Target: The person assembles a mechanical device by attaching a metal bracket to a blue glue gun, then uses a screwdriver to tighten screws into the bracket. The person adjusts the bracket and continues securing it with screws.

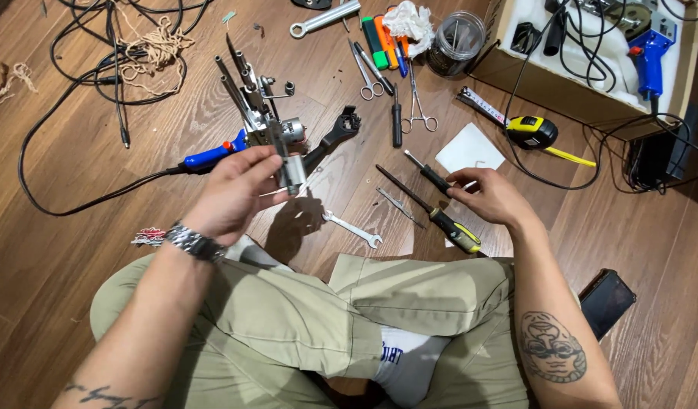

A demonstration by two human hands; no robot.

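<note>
My left hand [231,193] holds up a small metal mechanism [269,129] with several rods sticking out and a round motor on it, above the wooden floor. My right hand [489,195] rests low on the floor, fingers pinched on a small thin piece next to a black-handled screwdriver [431,176]. A second screwdriver with a black and yellow handle [432,212] lies just below that hand. A small spanner [353,229] and tweezers [400,206] lie between my hands.
A white paper square [470,148], yellow tape measure [532,131], scissors [368,72], forceps [417,98], glass jar [456,34], large spanner [324,19] and markers lie ahead. A cardboard box [591,98] with a blue tool stands at right. Cables and string lie far left. Phone [607,301] lies by my knee.
</note>
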